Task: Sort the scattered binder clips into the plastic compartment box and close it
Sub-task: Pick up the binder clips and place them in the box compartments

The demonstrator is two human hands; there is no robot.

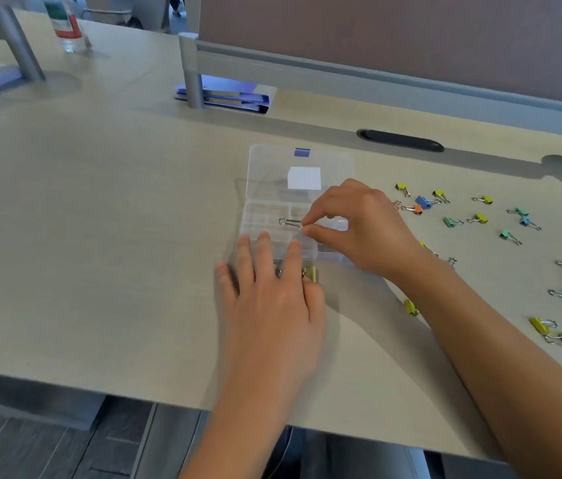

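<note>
A clear plastic compartment box [262,216] lies open in the middle of the desk, its lid [272,167] tipped back with a white label and a blue latch. My right hand [359,226] hovers over the compartments and pinches a binder clip [289,222] by its body, the wire handles pointing left. My left hand [269,292] is flat at the box's near edge, fingers spread, and a yellow clip [310,274] peeks out beside its fingers. Several coloured clips [479,218] lie scattered to the right.
A desk divider panel [376,74] with a grey post runs along the back. Purple folders [231,98] lie behind the post. A water bottle [65,22] stands far left. A black cable slot [400,140] sits behind the box. The desk's front edge is near my forearms.
</note>
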